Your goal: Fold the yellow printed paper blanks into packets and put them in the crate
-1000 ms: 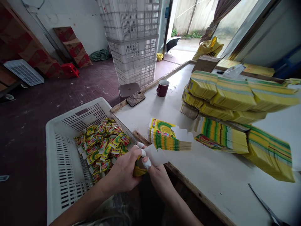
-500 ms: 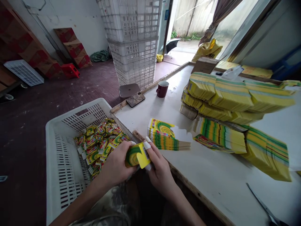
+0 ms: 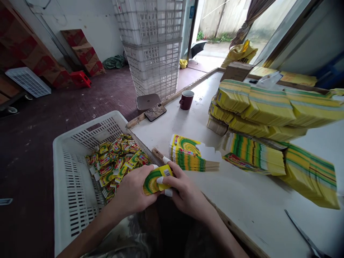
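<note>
A small yellow and green cardboard box [image 3: 152, 182] is held between both hands, above my lap at the table's near edge. My left hand [image 3: 135, 188] wraps round its left side. My right hand [image 3: 185, 188] grips the right end, its fingers pressed on the flap by the barcode. White covers sit on several fingertips. Just beyond lies a stack of flat printed cartons [image 3: 188, 152] with white inner flaps showing. To the left, a white plastic crate [image 3: 60, 157] holds many small yellow boxes [image 3: 118, 161].
On the table [image 3: 228, 200] stand piles of yellow cartons [image 3: 258, 104], a maroon mug [image 3: 186, 100] and a phone [image 3: 155, 112]. Scissors [image 3: 302, 233] lie at the near right. Stacked white crates [image 3: 154, 50] and a brown stool [image 3: 147, 101] are beyond the table's left edge.
The yellow end flap that stuck out of the box now lies folded down against it. My right fingers have moved over onto that end. The view has shifted slightly.
</note>
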### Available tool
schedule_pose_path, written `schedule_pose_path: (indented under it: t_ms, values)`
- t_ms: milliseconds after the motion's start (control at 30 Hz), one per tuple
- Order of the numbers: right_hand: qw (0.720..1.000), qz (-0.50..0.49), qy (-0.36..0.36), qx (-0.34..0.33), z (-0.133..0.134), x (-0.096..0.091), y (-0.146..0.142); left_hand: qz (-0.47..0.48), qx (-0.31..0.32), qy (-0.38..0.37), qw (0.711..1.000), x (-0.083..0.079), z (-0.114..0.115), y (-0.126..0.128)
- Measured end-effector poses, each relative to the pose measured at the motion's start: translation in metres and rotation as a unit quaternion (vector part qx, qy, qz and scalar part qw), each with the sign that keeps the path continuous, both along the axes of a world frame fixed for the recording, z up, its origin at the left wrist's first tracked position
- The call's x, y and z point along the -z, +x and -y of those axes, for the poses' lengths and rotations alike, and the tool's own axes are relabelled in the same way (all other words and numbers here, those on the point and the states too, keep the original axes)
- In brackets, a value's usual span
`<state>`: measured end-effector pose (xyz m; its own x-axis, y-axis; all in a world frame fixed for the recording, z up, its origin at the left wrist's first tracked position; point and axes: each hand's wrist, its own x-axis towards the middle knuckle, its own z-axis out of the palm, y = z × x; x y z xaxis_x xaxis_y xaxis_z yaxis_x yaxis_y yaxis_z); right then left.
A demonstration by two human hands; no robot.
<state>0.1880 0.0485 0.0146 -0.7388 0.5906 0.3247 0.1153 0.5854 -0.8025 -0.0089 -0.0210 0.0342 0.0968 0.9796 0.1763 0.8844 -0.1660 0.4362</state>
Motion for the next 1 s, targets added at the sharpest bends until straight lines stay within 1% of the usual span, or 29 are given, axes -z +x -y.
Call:
schedule_pose_path:
  t_ms: [67,133,200,267,367,433,467,500,533,567,600,633,667,700,733,800,833,933,1000]
  values:
    - [0.999,-0.012,-0.034,-0.004,0.007,0.005,-0.002,0.001,0.000,-0.005,1.000,0.001,0.000,0.000]
    - [0.995,-0.043,-0.090,0.002,0.012,0.012,-0.003,0.011,0.006,-0.018,1.000,0.001,0.000,0.002]
    - [0.986,-0.078,-0.141,0.034,0.016,0.019,-0.006,0.021,0.014,-0.027,0.999,0.000,0.000,0.005]
    - [0.982,-0.086,-0.153,0.076,0.020,0.025,-0.013,0.013,0.022,-0.028,0.999,-0.001,0.000,0.007]
    - [0.983,-0.070,-0.118,0.119,0.025,0.028,-0.024,-0.025,0.033,-0.026,0.999,-0.001,0.001,0.007]
    - [0.985,-0.066,-0.105,0.116,0.024,0.026,-0.027,-0.038,0.031,-0.033,0.998,0.001,0.001,0.004]
    - [0.987,-0.066,-0.099,0.113,0.021,0.024,-0.026,-0.047,0.016,-0.030,0.998,0.003,0.000,0.001]
    - [0.987,-0.066,-0.087,0.121,0.015,0.022,-0.022,-0.062,-0.011,-0.018,0.998,0.004,0.000,-0.002]
    - [0.984,-0.066,-0.066,0.150,0.007,0.019,-0.016,-0.084,-0.051,0.002,0.995,0.005,-0.001,-0.005]
    - [0.977,-0.063,-0.034,0.199,-0.003,0.017,-0.009,-0.107,-0.095,0.029,0.989,0.005,-0.002,-0.008]
    - [0.963,-0.051,0.007,0.264,-0.014,0.015,-0.001,-0.126,-0.134,0.057,0.981,0.006,-0.003,-0.010]
    - [0.943,-0.026,0.053,0.327,-0.024,0.014,0.007,-0.136,-0.159,0.081,0.974,0.006,-0.004,-0.011]
    - [0.923,0.013,0.096,0.372,-0.035,0.013,0.015,-0.136,-0.167,0.094,0.972,0.006,-0.005,-0.012]
    - [0.906,0.061,0.125,0.399,-0.044,0.014,0.022,-0.127,-0.160,0.096,0.974,0.007,-0.005,-0.012]
    - [0.894,0.105,0.144,0.412,-0.051,0.015,0.027,-0.113,-0.143,0.090,0.979,0.008,-0.006,-0.011]
    - [0.881,0.170,0.155,0.413,-0.059,0.018,0.032,-0.084,-0.099,0.062,0.990,0.011,-0.005,-0.009]
    - [0.878,0.185,0.155,0.413,-0.061,0.019,0.032,-0.069,-0.082,0.043,0.993,0.013,-0.005,-0.008]
    - [0.876,0.188,0.158,0.414,-0.061,0.020,0.030,-0.017,-0.048,-0.021,0.998,0.016,-0.002,-0.006]
    - [0.881,0.165,0.156,0.415,-0.060,0.020,0.029,0.031,-0.027,-0.069,0.997,0.015,-0.001,-0.005]
